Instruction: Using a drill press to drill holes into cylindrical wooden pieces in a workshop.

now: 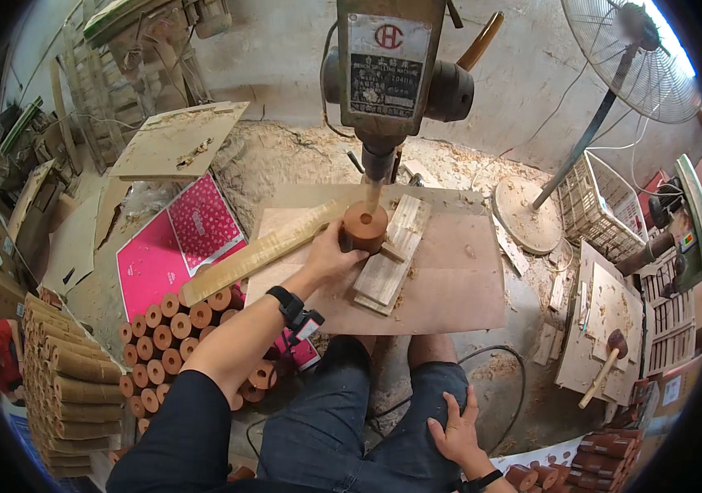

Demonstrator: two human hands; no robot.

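My left hand (330, 255) is wrapped round the near left side of a reddish-brown wooden cylinder (367, 234) with a round hole in its top. The cylinder stands upright on a thin board (458, 271), right under the chuck (378, 160) of a bench drill. The drill bit hangs close above or behind the cylinder; I cannot tell whether they touch. A pale wooden block (392, 255) on the board lies just right of the cylinder, with a small wood piece between them. Resting on my right thigh, my right hand (458, 431) is open, fingers spread.
Left of the board is a stack of drilled wooden cylinders (172, 333), with a light wooden plank (260, 251) reaching over it. Pink printed cardboard (174, 238) lies behind. A standing fan (630, 49), a plastic crate (601, 205) and a mallet (609, 361) are on the right.
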